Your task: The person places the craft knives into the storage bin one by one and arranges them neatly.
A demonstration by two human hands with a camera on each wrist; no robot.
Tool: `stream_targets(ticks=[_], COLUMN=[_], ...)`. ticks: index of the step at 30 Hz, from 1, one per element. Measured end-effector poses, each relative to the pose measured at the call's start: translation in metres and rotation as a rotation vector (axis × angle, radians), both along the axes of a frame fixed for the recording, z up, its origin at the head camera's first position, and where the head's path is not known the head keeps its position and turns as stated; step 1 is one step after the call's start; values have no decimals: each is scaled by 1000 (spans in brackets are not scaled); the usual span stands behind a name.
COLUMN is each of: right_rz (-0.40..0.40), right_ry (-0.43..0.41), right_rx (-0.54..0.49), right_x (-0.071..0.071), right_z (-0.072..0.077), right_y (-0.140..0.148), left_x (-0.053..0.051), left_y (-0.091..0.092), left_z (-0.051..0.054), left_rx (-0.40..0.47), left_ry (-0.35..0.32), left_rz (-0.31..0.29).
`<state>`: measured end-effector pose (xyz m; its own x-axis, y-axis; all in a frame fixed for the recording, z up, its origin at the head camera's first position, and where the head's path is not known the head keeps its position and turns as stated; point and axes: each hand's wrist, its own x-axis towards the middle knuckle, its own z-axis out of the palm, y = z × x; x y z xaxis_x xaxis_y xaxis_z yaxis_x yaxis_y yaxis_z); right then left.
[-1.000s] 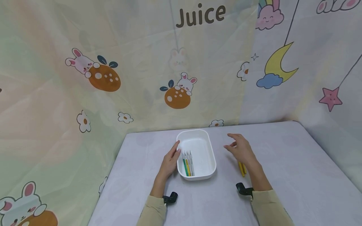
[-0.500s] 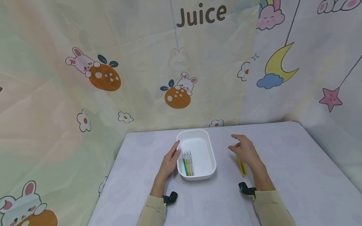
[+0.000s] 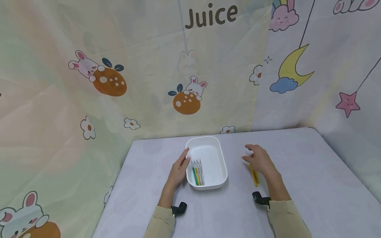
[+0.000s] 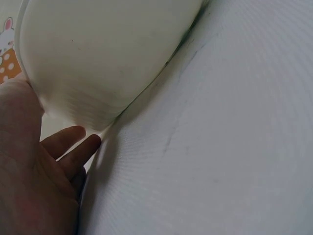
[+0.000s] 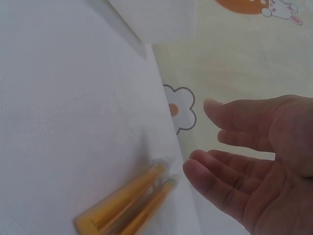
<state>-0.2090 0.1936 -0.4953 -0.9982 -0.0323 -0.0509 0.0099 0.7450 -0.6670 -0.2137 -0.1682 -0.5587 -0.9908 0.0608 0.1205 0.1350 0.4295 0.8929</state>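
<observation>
My left hand (image 3: 177, 171) rests against the left side of a white plastic tray (image 3: 221, 165), fingers extended along its outer wall and thumb at the rim. In the left wrist view, my left hand (image 4: 41, 171) has fingertips near the underside of the tray (image 4: 107, 54). Several slim pen-like sticks (image 3: 197, 173) in green, gold and silver, with clear pointed ends, lie side by side inside. To the right, my right hand (image 3: 259, 160) hovers with relaxed fingers, holding nothing. Partly beneath it, gold pen-like sticks (image 3: 254, 175) lie on the table; the right wrist view shows two gold sticks (image 5: 122, 198) with clear caps.
A white cloth covers the table (image 3: 220, 215). Behind it hangs a printed cloth backdrop (image 3: 148, 66) with rabbits, oranges and a moon. Each wrist wears a black camera (image 3: 179, 208).
My right hand has drifted right and slightly toward me, away from the tray, uncovering more of the gold sticks. The left hand and the tray have stayed put.
</observation>
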Motion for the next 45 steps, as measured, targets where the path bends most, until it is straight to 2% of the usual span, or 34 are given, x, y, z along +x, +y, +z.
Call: stream_targets(ticks=[5,21,32,45], right_rz=[5,26,12,7], right_ry=[3,-68,-89,-104], right_rx=[6,85,90,90], right_x=[0,0,0,1], right_z=[-2,-6,-7,-7], right_y=[1,-2,-8,-14], left_x=[0,0,1,0], left_y=[0,-1,0,-1], left_z=[0,-2,0,-1], left_rx=[-1,4,15,14], left_ry=[2,-6,-3,-2], left_rz=[-3,-9,-21,-6])
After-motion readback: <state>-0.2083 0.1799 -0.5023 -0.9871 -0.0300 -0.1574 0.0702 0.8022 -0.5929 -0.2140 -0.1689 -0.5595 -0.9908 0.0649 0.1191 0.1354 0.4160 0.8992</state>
